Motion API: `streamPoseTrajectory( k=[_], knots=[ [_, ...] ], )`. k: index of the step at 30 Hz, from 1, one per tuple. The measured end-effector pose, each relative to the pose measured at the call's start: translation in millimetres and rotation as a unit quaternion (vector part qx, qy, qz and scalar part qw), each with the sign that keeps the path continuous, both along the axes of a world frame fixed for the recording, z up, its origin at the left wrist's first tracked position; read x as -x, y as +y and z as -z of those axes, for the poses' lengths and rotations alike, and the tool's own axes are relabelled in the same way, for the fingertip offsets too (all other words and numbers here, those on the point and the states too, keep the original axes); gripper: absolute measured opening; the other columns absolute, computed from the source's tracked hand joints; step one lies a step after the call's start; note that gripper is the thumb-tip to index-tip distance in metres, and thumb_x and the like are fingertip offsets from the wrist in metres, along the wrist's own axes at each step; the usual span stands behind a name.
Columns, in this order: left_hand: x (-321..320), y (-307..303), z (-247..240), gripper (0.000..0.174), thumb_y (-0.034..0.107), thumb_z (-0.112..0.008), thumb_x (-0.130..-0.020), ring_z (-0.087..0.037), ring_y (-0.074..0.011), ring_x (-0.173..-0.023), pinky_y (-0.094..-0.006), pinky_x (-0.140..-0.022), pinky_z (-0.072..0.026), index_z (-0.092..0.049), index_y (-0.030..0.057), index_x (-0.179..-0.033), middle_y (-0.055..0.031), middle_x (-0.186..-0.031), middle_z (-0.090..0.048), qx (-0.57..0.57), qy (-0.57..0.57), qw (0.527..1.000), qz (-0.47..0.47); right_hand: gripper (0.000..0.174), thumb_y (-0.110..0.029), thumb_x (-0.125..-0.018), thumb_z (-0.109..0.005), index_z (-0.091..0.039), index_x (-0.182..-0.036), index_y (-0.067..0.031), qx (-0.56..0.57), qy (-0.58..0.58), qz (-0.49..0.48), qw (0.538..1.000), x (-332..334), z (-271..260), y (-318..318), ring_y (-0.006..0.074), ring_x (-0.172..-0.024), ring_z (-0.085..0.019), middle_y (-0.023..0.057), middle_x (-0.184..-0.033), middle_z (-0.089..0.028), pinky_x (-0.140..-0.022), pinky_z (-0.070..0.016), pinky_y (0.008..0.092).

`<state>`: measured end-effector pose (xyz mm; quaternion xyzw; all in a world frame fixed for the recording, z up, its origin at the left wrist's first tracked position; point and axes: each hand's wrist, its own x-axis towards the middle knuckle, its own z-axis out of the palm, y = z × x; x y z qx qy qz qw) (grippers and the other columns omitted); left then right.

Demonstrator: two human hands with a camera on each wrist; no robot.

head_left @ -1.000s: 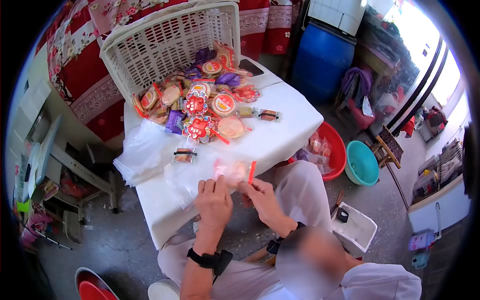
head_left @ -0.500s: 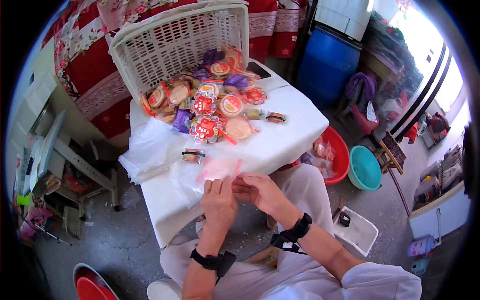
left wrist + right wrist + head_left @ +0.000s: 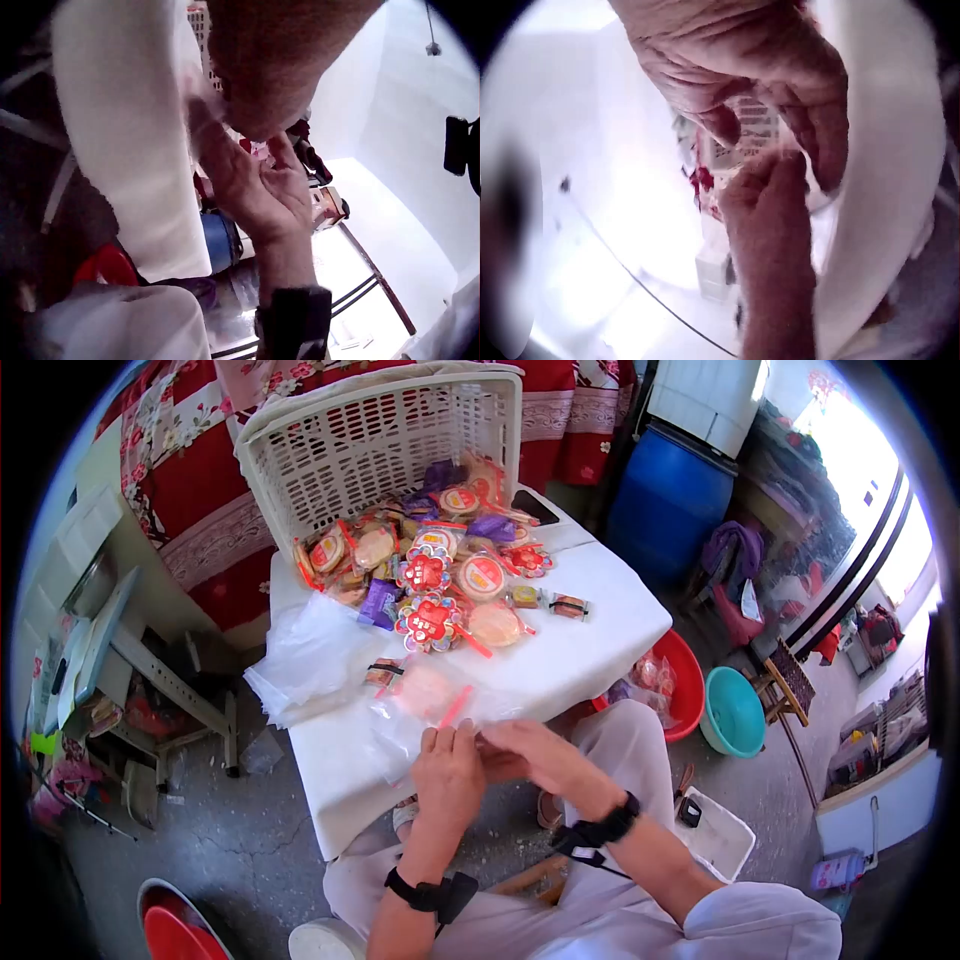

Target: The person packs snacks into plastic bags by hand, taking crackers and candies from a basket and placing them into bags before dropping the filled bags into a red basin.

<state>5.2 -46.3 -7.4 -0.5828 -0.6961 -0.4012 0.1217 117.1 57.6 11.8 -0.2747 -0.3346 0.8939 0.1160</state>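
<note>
- Head view: the round pinkish packet (image 3: pixel 425 688) with its red strip lies a little left of the middle of the frame, near the front edge of the white surface (image 3: pixel 330 790). Clear plastic (image 3: pixel 393 725) is around it. If the packet is inside this plastic or only upon it, I cannot tell.
- The left hand (image 3: pixel 447 785), at lower centre, has its fingers curled, and they seem to pinch the near edge of the plastic.
- The right hand (image 3: pixel 540 760), just to its right, is loosely bent, thumb and fingers well apart. I see nothing held in it; whether its tips touch the film, I cannot tell.
- To handle this well, in my judgement, the left pinch should be firm but small, at the edge only. The right fingers had better take one thin layer, without crumpling it. The packet looks brittle, so pressure on its flat middle would be a risk.
- Only the head view gives the packet clearly, also the pile of sweets (image 3: pixel 430 575) before the white basket (image 3: pixel 350 450) at upper centre, and the red basin (image 3: pixel 692 690) at centre right.
- The right wrist view shows better the gap under the right thumb and the left fingertips pressed together. The left wrist view adds the right palm, hidden from above; the packet itself I cannot make out there.
</note>
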Motion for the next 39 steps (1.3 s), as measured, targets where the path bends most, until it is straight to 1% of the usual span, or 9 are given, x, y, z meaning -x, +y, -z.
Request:
streamPoseTrajectory(
  k=[2, 3, 5, 9, 14, 20, 27, 33, 39],
  knots=[
    [-1.5, 0.9, 4.4, 0.033, 0.004, -0.059, -0.075, -0.057, -0.0331, -0.083, -0.0411, -0.068, -0.0499, -0.058, -0.0027, -0.107, -0.0147, -0.086, -0.059, 0.066, 0.007, 0.996, -0.054, 0.032, -0.033, -0.092, -0.058, -0.064, -0.096, -0.0019, -0.422, -0.156, -0.064, 0.891, -20.0, -33.5, -2.3, 0.0205, -0.072, -0.064, 0.0066, -0.081, -0.068, -0.069, -0.0532, 0.0342],
    [-2.3, 0.8, 5.4, 0.033, 0.004, -0.059, -0.075, -0.057, -0.0331, -0.083, -0.0411, -0.068, -0.0499, -0.058, -0.0027, -0.107, -0.0147, -0.086, -0.059, 0.065, 0.006, 0.996, -0.055, 0.032, -0.033, -0.092, -0.058, -0.064, -0.096, -0.0019, -0.423, -0.157, -0.064, 0.89, -14.3, -39.1, 1.3, 0.0205, -0.072, -0.064, 0.0066, -0.081, -0.068, -0.069, -0.0532, 0.0342],
    [-4.2, 0.8, 5.7, 0.036, 0.004, -0.059, -0.075, -0.058, -0.0333, -0.085, -0.0415, -0.066, -0.0511, -0.055, -0.0031, -0.11, -0.0148, -0.088, -0.06, 0.12, 0.003, 0.991, -0.066, 0.026, -0.026, -0.087, -0.061, -0.064, -0.087, 0.0001, -0.665, -0.151, 0.041, 0.731, 11.2, -54.2, 15.8, 0.0241, -0.064, -0.064, 0.0123, -0.071, -0.065, -0.062, -0.0514, 0.0368],
    [-3.5, 5.5, 12.7, 0.036, 0.005, -0.058, -0.074, -0.058, -0.0338, -0.087, -0.0425, -0.066, -0.0517, -0.054, -0.0029, -0.11, -0.015, -0.09, -0.06, 0.165, 0.005, 0.984, -0.071, 0.039, -0.035, -0.079, -0.068, -0.061, -0.095, 0.0002, -0.807, -0.123, 0.007, 0.578, 106.5, -37.1, 30.1, 0.033, -0.081, -0.064, 0.0183, -0.085, -0.065, -0.07, -0.0503, 0.0408],
    [-0.1, 6.5, 16.1, 0.034, 0.002, -0.061, -0.07, -0.058, -0.0375, -0.081, -0.0452, -0.067, -0.0487, -0.055, -0.0022, -0.104, -0.02, -0.088, -0.06, 0.154, 0.007, 0.986, -0.061, 0.041, -0.038, -0.075, -0.07, -0.058, -0.094, -0.0032, -0.843, -0.15, -0.095, 0.508, 169.1, 3.6, 43.8, 0.036, -0.082, -0.063, 0.0169, -0.084, -0.063, -0.07, -0.0489, 0.045],
    [1.4, 4.5, 13.9, 0.037, 0.003, -0.061, -0.071, -0.058, -0.037, -0.086, -0.0449, -0.07, -0.0492, -0.055, -0.0037, -0.107, -0.02, -0.091, -0.06, 0.177, -0.002, 0.983, -0.058, 0.036, -0.03, -0.076, -0.071, -0.058, -0.094, -0.0023, -0.789, -0.109, 0.003, 0.604, 169.0, -9.7, 44.2, 0.0338, -0.077, -0.063, 0.0154, -0.08, -0.062, -0.067, -0.0486, 0.0457],
    [2.5, 3.7, 6.0, 0.031, 0.004, -0.055, -0.075, -0.059, -0.0362, -0.088, -0.0431, -0.072, -0.0512, -0.056, -0.0076, -0.103, -0.0201, -0.091, -0.062, 0.204, 0.006, 0.977, -0.069, 0.039, -0.025, -0.077, -0.068, -0.057, -0.102, 0.0035, -0.763, 0.043, 0.151, 0.628, 192.3, -39.7, 75.6, 0.037, -0.095, -0.058, 0.0215, -0.099, -0.059, -0.082, -0.0465, 0.0452],
    [4.6, 2.8, 3.1, 0.032, 0.004, -0.056, -0.075, -0.059, -0.0372, -0.091, -0.0438, -0.074, -0.0511, -0.056, -0.0077, -0.106, -0.0216, -0.095, -0.063, 0.235, -0.005, 0.969, -0.079, 0.048, -0.03, -0.079, -0.067, -0.057, -0.113, 0.0016, -0.799, -0.28, 0.085, 0.525, 96.5, -27.7, 125.3, 0.0396, -0.114, -0.049, 0.0221, -0.119, -0.054, -0.096, -0.0422, 0.046],
    [2.4, 7.6, 2.8, 0.032, 0.005, -0.059, -0.075, -0.058, -0.0376, -0.092, -0.0459, -0.075, -0.0502, -0.057, -0.0055, -0.105, -0.0198, -0.096, -0.063, 0.219, -0.008, 0.971, -0.096, 0.079, -0.047, -0.063, -0.079, -0.051, -0.119, 0.0021, -0.738, -0.399, 0.019, 0.544, 67.0, -14.7, 129.4, 0.0382, -0.118, -0.05, 0.022, -0.123, -0.054, -0.094, -0.045, 0.0447]
  ],
)
